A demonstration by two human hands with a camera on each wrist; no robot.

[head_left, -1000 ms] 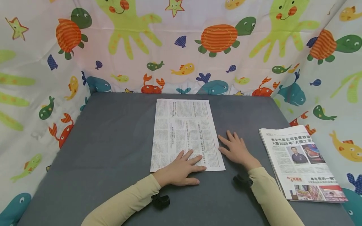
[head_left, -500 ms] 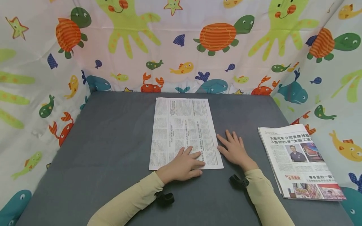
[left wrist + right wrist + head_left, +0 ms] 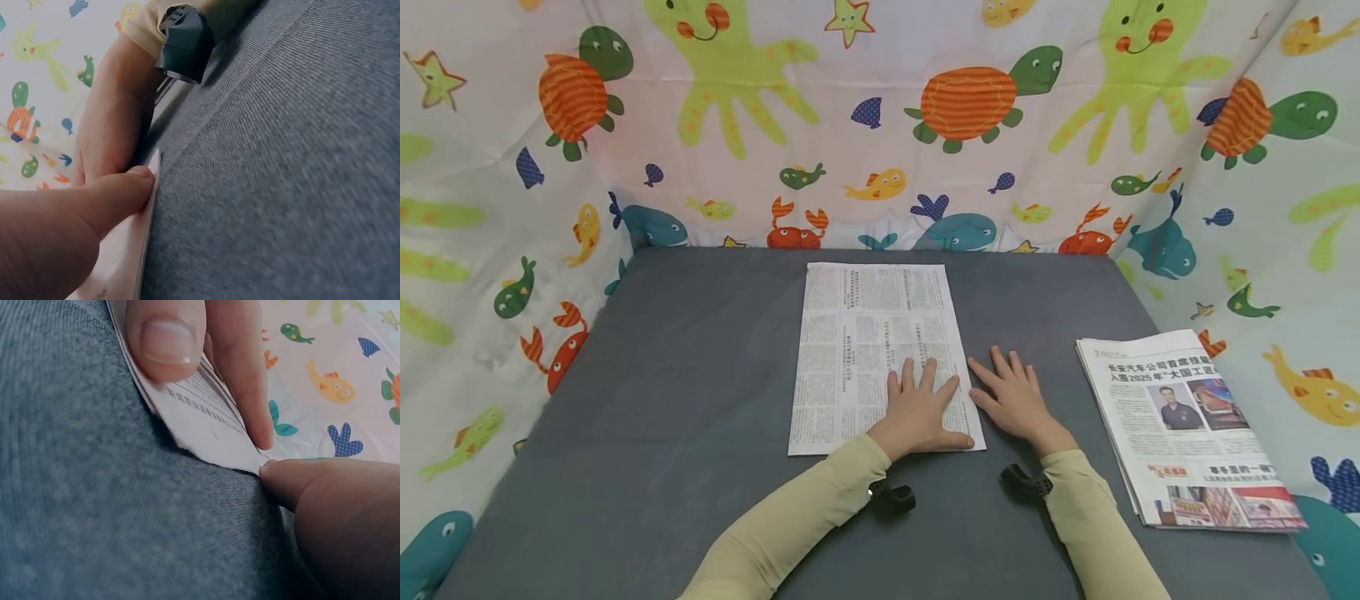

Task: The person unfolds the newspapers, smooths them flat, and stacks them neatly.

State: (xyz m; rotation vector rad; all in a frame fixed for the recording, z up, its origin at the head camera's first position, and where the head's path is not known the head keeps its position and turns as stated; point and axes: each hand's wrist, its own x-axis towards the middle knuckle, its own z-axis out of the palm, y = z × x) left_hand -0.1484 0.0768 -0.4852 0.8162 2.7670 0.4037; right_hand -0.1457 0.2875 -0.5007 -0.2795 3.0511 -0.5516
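Grey ribbed cloth (image 3: 700,350) bears rectangular newsprint (image 3: 838,358), left grip (image 3: 919,417) on it, right grip (image 3: 1017,404) touching its edge, both splayed.

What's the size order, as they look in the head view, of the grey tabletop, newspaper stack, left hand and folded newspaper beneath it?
1. Grey tabletop
2. Folded newspaper and newspaper stack: too alike to rank
3. Left hand, clearly smallest

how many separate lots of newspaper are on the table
2: one newspaper under the left hand, and a newspaper stack to the right of the right hand. Further layers may be hidden.
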